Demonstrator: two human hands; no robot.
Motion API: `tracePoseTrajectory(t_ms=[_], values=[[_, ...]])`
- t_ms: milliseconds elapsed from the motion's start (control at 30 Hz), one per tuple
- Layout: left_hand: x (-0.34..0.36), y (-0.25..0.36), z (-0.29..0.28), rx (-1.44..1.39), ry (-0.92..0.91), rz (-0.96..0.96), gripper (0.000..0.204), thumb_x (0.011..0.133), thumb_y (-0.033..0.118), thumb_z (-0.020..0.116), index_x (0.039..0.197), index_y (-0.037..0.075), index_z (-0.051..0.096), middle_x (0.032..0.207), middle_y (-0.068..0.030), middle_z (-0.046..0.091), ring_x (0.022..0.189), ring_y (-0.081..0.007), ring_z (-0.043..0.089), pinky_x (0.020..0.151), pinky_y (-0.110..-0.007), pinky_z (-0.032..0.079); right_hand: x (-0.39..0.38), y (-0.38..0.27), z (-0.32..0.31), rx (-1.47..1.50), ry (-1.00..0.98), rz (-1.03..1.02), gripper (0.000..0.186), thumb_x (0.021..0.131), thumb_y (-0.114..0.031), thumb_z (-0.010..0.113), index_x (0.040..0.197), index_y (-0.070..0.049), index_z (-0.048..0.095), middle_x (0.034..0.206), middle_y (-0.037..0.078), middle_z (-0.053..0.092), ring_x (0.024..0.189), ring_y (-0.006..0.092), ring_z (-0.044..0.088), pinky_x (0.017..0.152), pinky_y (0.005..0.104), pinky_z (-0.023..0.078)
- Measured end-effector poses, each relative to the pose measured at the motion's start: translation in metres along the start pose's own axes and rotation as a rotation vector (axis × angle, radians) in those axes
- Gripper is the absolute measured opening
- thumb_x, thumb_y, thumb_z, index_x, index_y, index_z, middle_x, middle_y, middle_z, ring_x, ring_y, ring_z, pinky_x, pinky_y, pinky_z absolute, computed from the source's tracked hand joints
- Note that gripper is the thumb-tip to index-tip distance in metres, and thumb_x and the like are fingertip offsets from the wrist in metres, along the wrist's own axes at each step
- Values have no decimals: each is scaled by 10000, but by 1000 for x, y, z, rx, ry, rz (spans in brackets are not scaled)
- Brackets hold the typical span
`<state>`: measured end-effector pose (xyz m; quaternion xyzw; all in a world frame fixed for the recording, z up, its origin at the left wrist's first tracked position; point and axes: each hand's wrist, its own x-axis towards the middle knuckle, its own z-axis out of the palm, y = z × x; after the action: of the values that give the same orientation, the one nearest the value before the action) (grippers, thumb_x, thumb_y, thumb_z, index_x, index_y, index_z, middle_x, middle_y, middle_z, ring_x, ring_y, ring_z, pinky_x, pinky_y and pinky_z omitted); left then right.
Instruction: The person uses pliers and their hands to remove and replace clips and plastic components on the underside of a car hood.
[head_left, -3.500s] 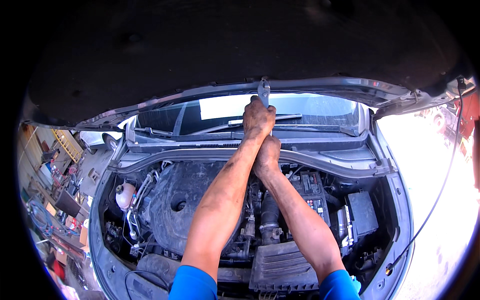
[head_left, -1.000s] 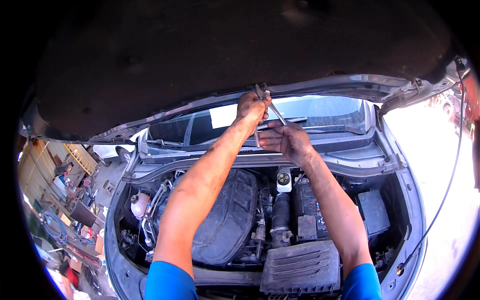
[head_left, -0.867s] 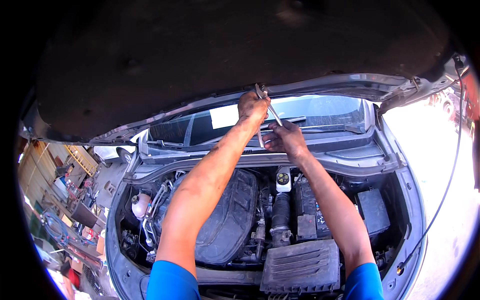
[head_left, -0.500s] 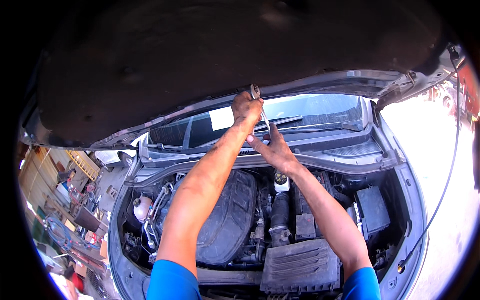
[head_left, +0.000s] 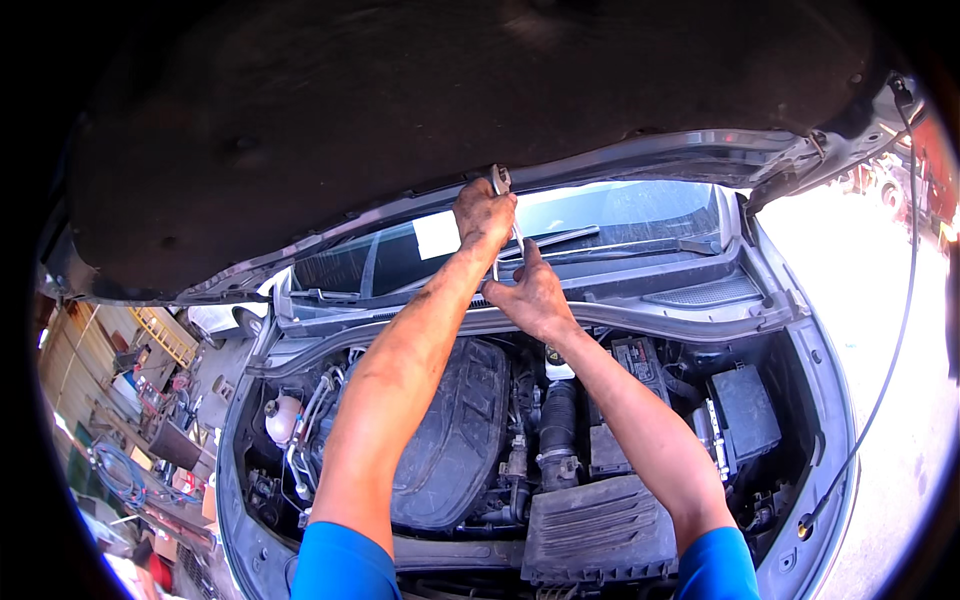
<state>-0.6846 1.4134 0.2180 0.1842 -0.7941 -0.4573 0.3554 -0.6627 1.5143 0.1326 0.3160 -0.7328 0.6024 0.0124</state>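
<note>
Short blue sleeves, grease-smudged hands (head_left: 484, 212)

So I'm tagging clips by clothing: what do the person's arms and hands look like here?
Both arms are bare from the upper arm down, with short bright blue sleeves at the shoulders. No gloves, watch or rings are visible. The left hand and right hand carry dark smudges of grime, which also streak the forearms.

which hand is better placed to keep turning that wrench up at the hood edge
Probably left. The left hand already grips the wrench near its head at the hood edge; the right hand sits lower, near its handle end.
</note>
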Motion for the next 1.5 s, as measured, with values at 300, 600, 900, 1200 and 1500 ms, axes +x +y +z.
tracePoseTrajectory(t_ms=[300,600,900,1200,1500], values=[[14,-15,2,234,64,183,253,882,149,678,746,-3,529,610,-108,602,428,-153,574,321,-305,410,-2,-5,6,58,77,-31,958,660,-308,759,1304,239,308,739,168,649,737,262,663,708,353,529],[17,-19,-1,325,58,236,244,895,178,662,808,-28,563,631,-124,616,445,-185,607,339,-312,451,-6,-15,11,131,121,24,807,688,-305,747,1236,194,426,712,171,657,682,263,673,665,373,527],[7,-11,-10,323,-40,231,285,934,243,616,851,-22,554,666,-121,621,488,-193,629,411,-338,516,-5,-9,20,140,217,-73,681,750,-325,733,1199,128,494,795,252,676,796,374,698,716,424,527],[8,-27,-7,72,-298,-9,344,1030,348,437,1018,17,530,644,-33,572,563,-145,551,520,-335,435,-18,-28,27,359,220,19,648,864,-254,690,1344,110,453,1208,267,621,1109,204,582,918,312,465],[-14,-4,1,425,-200,56,451,1031,351,386,1039,-59,575,851,-226,687,867,-364,689,808,-454,535,-1,23,52,578,242,-85,557,912,-164,630,1408,-12,429,661,-15,541,442,30,417,359,235,300]])
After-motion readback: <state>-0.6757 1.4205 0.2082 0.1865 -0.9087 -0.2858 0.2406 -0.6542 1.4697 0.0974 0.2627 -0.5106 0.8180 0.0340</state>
